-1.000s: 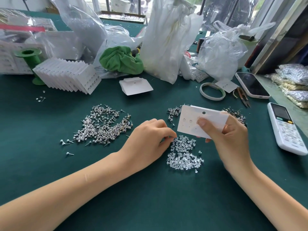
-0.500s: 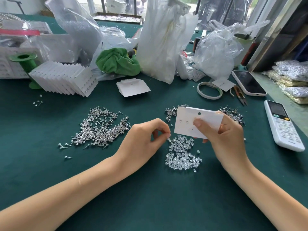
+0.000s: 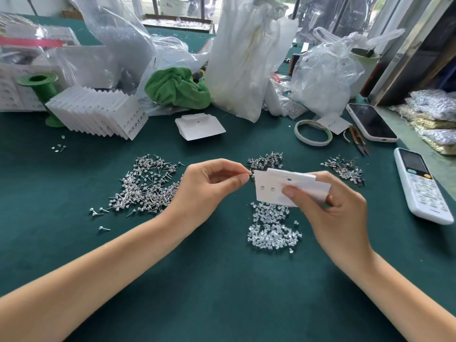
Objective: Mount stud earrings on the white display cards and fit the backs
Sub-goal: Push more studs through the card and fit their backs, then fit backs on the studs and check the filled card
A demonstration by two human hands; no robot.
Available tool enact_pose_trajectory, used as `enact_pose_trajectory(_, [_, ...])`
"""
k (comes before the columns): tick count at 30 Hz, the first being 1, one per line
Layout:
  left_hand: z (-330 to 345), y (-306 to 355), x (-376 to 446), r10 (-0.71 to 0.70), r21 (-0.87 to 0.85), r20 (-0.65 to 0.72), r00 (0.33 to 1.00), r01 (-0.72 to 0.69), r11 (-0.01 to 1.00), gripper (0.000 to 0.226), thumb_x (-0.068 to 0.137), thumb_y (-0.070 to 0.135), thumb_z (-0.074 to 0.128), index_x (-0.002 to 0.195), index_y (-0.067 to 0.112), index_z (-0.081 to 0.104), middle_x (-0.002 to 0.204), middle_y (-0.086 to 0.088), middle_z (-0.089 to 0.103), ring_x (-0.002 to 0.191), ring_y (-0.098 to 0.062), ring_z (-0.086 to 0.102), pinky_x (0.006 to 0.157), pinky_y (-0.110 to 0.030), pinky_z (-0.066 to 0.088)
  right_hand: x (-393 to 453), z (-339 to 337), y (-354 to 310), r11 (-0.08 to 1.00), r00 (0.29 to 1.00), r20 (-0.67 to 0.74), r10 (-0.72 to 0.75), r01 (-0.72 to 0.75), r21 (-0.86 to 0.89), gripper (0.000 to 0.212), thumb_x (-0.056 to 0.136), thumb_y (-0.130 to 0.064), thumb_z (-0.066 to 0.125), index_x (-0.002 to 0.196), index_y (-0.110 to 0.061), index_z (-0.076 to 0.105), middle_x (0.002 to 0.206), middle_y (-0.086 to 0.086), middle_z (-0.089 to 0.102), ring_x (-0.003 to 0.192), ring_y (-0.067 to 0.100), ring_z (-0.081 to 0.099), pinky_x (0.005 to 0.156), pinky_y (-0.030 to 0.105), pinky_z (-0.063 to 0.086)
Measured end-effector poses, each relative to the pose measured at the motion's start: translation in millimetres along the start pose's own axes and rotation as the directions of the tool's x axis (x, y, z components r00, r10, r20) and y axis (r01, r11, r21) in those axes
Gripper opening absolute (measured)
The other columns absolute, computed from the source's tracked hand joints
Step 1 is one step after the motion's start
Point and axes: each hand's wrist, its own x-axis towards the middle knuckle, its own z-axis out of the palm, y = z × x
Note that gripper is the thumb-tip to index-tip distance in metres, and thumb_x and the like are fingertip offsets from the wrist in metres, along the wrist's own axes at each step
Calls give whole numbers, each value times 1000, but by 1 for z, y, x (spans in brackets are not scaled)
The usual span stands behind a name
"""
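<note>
Since a sec ago the left hand [image 3: 209,186] has lifted off the backs pile [image 3: 271,225] and come up to the card's left edge, thumb & forefinger pinched together; sth tiny seems to be between the tips, prob a clear back, but too small to be sure. Right hand [image 3: 333,208] grips the card [image 3: 283,187], thumb across its face, held above the table [image 3: 222,292] just over the backs, tilted a bit more upright than before. Means pick is done; fitting the back behind the card looks next. Card: white, small hang hole near top, two studs seated at left; other holes not clear. Loose studs [image 3: 145,186] lie in a heap to the left.
</note>
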Motion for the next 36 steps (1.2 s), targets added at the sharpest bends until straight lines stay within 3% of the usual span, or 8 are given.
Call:
enact_pose_trajectory(2, [0,5,0,-31,-62,36,999,33,998,12,78,4,71,81,16,73,79,8,74,75,2,67,67,-6,46,-1,0,2,957,968,79,-237,247,-151,14,82,-18,74,77,-6,70,72,-13,66,61,1,58,56,9,44])
enact_pose_trajectory(4, [-1,10,-2,-55,-92,82,995,63,994,14,78,6,71,82,19,74,81,7,74,78,0,67,69,-7,46,-1,-3,5,848,873,231,-429,478,-230,18,86,-11,69,77,4,71,74,-1,69,61,17,61,55,25,50])
enact_pose_trajectory(8, [-5,21,-5,-60,-34,278,959,72,997,21,78,5,71,93,20,72,85,1,73,83,-9,67,80,-18,52,0,-5,1,642,692,423,-584,713,-281,33,99,-13,49,80,-2,74,78,5,72,62,24,65,52,30,52])
enact_pose_trajectory(10, [-3,25,-8,-57,16,373,926,55,998,20,80,0,69,95,14,71,85,-3,73,82,-11,67,78,-20,52,-2,-2,-1,535,626,468,-624,779,-328,30,97,-9,52,77,-5,74,77,4,72,60,24,65,48,30,51])
enact_pose_trajectory(13, [-1,28,-13,-74,49,433,898,58,997,17,80,-2,68,95,7,69,86,-9,73,80,-12,67,73,-20,53,-2,0,-3,452,580,495,-647,815,-364,19,88,-4,61,74,-8,74,73,3,71,56,24,64,44,29,49])
enact_pose_trajectory(17, [0,29,-15,-77,79,453,888,47,996,15,80,-6,67,91,4,69,82,-9,72,75,-14,66,70,-22,54,-4,-1,-5,433,574,507,-643,818,-377,15,84,-3,65,73,-9,74,68,2,69,52,24,61,42,28,47])
enact_pose_trajectory(25, [-3,27,-14,-155,86,470,869,129,988,12,78,-3,70,87,6,69,78,-8,71,65,-11,65,60,-16,50,-6,2,-5,437,580,523,-625,815,-381,29,95,-10,54,75,-11,75,63,3,66,47,23,56,41,24,43])
enact_pose_trajectory(36, [-9,27,-14,-213,144,486,848,163,976,15,77,0,73,81,15,71,80,-7,73,71,-14,67,69,-26,54,-8,3,-7,433,558,529,-639,830,-352,28,96,-11,53,83,-12,78,72,3,72,62,20,69,48,26,52])
